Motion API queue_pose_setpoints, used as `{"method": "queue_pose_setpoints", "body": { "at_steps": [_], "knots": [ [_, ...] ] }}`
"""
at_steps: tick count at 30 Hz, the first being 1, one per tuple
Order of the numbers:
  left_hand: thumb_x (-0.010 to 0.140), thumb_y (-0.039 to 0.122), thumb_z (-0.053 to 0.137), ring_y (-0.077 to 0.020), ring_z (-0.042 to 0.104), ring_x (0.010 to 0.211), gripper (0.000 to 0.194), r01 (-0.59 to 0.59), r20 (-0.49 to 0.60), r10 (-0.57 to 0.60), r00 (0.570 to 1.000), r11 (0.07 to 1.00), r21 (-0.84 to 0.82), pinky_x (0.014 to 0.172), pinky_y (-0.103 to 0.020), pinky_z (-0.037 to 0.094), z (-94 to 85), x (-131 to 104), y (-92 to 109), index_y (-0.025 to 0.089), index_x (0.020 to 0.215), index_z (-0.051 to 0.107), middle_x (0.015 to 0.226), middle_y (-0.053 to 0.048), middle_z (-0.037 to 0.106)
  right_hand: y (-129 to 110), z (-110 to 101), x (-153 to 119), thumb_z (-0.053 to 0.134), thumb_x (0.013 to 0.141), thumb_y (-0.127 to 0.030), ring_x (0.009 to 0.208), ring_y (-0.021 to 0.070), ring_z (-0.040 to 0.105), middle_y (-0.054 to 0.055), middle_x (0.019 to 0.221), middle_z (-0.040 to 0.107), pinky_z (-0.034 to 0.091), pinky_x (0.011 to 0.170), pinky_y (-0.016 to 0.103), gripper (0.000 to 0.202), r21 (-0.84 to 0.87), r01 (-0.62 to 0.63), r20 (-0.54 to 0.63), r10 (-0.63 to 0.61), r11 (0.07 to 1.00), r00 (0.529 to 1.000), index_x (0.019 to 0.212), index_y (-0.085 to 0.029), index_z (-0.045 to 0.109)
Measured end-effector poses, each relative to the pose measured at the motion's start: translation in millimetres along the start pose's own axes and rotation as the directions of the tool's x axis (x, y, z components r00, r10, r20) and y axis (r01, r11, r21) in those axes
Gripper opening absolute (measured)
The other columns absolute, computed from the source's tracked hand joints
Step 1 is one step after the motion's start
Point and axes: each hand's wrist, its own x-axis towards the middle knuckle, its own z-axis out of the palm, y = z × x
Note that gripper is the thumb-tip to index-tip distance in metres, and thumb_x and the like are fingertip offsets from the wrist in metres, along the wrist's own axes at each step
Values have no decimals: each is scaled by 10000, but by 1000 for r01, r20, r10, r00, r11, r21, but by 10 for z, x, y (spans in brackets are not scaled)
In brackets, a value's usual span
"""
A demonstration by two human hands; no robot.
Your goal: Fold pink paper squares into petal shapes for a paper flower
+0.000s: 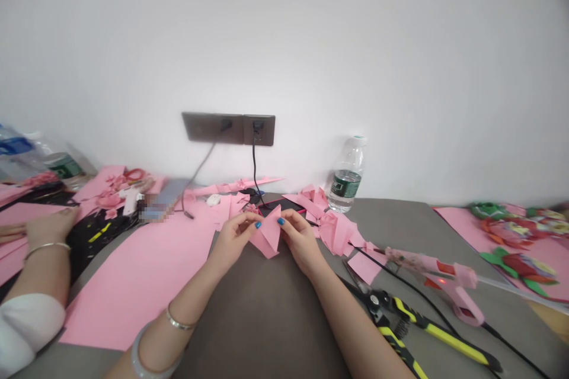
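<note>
At the frame's lower centre, the left hand point(229, 244) and right hand point(304, 241) pinch opposite edges of a folded pink paper piece point(267, 234). Right of centre, a clear plastic bottle with a dark green label point(345, 183) holds clear liquid; the blue-labelled plastic bottle point(16, 147) at far left is blurred.

folded pink paper point(267, 238) partly behind fingers point(288, 231), white sleeve point(31, 327) and blue-labelled bottle point(15, 148) cropped at left

A plain, pale wall point(284, 29) — softly lit — carries a dark socket panel point(237, 131) above a grey table point(267, 325) that stands against it.
</note>
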Motion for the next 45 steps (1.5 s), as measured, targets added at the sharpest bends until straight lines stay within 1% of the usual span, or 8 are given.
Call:
{"method": "queue_pose_setpoints", "body": {
  "at_steps": [4, 10, 18, 24, 29, 35, 39, 45],
  "knots": [
    [851, 265, 601, -213, 646, 990, 185, 12, -14, -12, 1000, 1000, -6, 893, -309, 479, 6, -1, 5, 184, 952, 733, 993, -62, 727, -23, 40, -15, 777, 734, -418, 723, 143, 543, -10, 816, 620, 451, 686, 263, 216, 47, -18, 24, 17, 999, 1000, 846, -247, 710],
    [825, 316, 647, -227, 642, 1014, 222, 62, -34, -65, 997, 995, -83, 902, -325, 484, 23, -2, 37, 187, 979, 742, 1040, -77, 733, -83, 66, -42, 816, 685, -418, 634, 114, 510, -21, 761, 586, 441, 617, 239, 328, 84, -76, 71, 71, 994, 995, 957, -267, 711],
    [684, 371, 788, -192, 650, 861, 276, 91, -201, -152, 968, 954, -284, 734, -259, 494, 20, 24, 116, 173, 852, 694, 909, -50, 717, -56, 10, -29, 808, 710, -363, 615, 114, 569, -36, 710, 605, 431, 617, 239, 240, -27, -41, 106, 44, 999, 993, 881, -249, 685],
    [698, 348, 776, -169, 638, 799, 244, 46, -223, -106, 969, 964, -262, 700, -235, 472, 8, 24, 115, 178, 847, 683, 789, -16, 682, -33, 7, -14, 781, 733, -377, 640, 135, 597, -14, 717, 658, 457, 659, 276, 228, -106, 17, 15, -15, 994, 1000, 907, -238, 736],
    [761, 431, 723, -179, 653, 771, 330, 101, -156, -156, 975, 944, -314, 663, -247, 479, 26, -4, 105, 174, 949, 640, 869, -50, 709, -43, 7, -8, 802, 697, -369, 633, 142, 595, -5, 710, 669, 472, 652, 287, 215, -162, 35, -46, -43, 986, 998, 852, -230, 751],
    [719, 275, 757, -255, 605, 1096, 362, 57, -108, -68, 992, 993, -100, 888, -325, 478, 16, -33, 94, 191, 1048, 632, 1136, -86, 668, -68, 0, -7, 791, 701, -374, 665, 169, 604, 7, 712, 673, 495, 667, 313, 194, -251, 87, -74, -108, 964, 991, 837, -242, 755],
    [695, 198, 745, -265, 561, 1180, 360, 21, -114, -19, 993, 1000, 20, 1016, -390, 416, 25, -35, 86, 204, 1041, 646, 1147, -71, 663, -76, 3, -10, 778, 714, -365, 663, 173, 599, 4, 699, 655, 502, 668, 321, 190, -270, 108, -73, -133, 957, 988, 864, -250, 752],
    [722, 199, 716, -250, 579, 1165, 244, 56, -177, -57, 983, 998, -9, 955, -360, 465, 66, -42, 45, 198, 962, 670, 1068, -63, 697, -45, 22, -2, 802, 691, -365, 698, 160, 601, -1, 743, 648, 507, 683, 297, 268, -176, 69, -71, -83, 982, 994, 915, -238, 728]
  ]
}}
